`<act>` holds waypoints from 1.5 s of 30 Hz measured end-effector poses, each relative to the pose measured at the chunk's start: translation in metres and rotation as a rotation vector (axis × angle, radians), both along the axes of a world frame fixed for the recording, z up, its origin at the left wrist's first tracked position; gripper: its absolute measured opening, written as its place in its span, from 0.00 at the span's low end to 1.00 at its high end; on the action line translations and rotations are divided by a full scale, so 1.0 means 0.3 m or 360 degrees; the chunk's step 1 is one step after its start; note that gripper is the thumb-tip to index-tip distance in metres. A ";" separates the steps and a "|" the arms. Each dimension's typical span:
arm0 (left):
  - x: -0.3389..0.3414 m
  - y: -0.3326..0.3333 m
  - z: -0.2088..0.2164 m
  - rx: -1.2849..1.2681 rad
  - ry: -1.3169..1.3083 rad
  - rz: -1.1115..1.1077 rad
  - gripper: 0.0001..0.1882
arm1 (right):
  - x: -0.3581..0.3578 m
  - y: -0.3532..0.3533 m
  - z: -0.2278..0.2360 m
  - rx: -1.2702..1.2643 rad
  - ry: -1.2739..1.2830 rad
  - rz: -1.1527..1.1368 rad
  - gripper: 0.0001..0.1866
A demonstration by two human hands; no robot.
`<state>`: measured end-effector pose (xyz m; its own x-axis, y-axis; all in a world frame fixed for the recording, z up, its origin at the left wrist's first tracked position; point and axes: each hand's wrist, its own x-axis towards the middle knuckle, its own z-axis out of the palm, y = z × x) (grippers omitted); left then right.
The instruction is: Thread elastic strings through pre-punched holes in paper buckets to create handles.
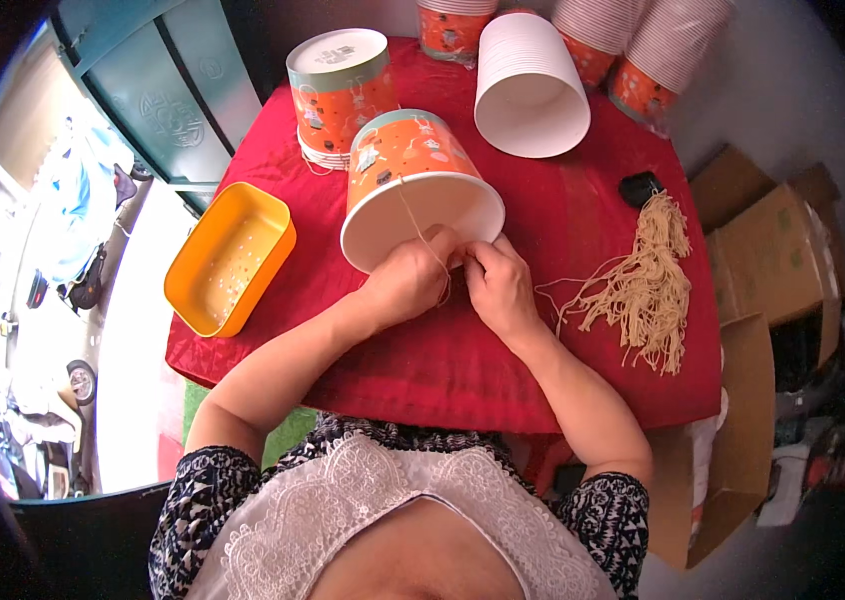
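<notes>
An orange printed paper bucket lies tipped on the table, its white mouth toward me. A thin beige cord comes over its rim and runs down to my left hand, which is closed on it at the lower part of the mouth. Close beside it, my right hand is pinched shut at the rim's lower right; its fingertips hide whatever they grip. To the right lies a bundle of beige cords, a few strands straying toward my right wrist.
A yellow tub holding small pale bits stands at the left. Behind are an upside-down bucket stack, a white nested stack lying down and further stacks. A black object touches the bundle. Cardboard boxes stand right of the red-covered table.
</notes>
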<state>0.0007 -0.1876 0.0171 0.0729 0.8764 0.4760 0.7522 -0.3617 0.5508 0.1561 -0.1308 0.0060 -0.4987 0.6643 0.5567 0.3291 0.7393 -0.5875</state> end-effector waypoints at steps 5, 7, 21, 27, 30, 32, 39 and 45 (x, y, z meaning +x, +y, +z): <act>0.000 -0.009 0.015 0.0198 0.0365 -0.0030 0.10 | -0.005 -0.005 0.004 -0.0057 0.0039 -0.0021 0.06; 0.011 -0.014 0.030 0.0221 0.0412 -0.0021 0.10 | -0.003 -0.001 -0.001 -0.0035 -0.0019 -0.0075 0.08; 0.010 -0.022 0.003 -0.0024 0.0787 0.0209 0.09 | -0.009 -0.009 0.021 -0.0150 -0.0076 -0.0073 0.13; 0.000 -0.032 -0.017 0.0142 0.0978 0.0166 0.07 | 0.003 0.009 0.011 -0.0209 -0.0112 0.0020 0.14; -0.009 -0.031 -0.020 0.0207 0.0976 0.0108 0.07 | 0.010 0.026 0.008 -0.0253 -0.0112 0.0122 0.14; -0.007 -0.032 -0.016 0.0202 0.0942 0.0091 0.07 | 0.015 0.033 0.012 -0.0274 -0.0102 0.0187 0.13; -0.012 -0.032 -0.003 0.0259 0.0980 0.0036 0.06 | 0.017 0.044 0.019 -0.0338 -0.0184 0.0258 0.10; -0.033 -0.029 0.002 0.0238 0.0959 -0.0031 0.07 | 0.015 0.042 0.016 -0.0319 -0.0220 0.0242 0.09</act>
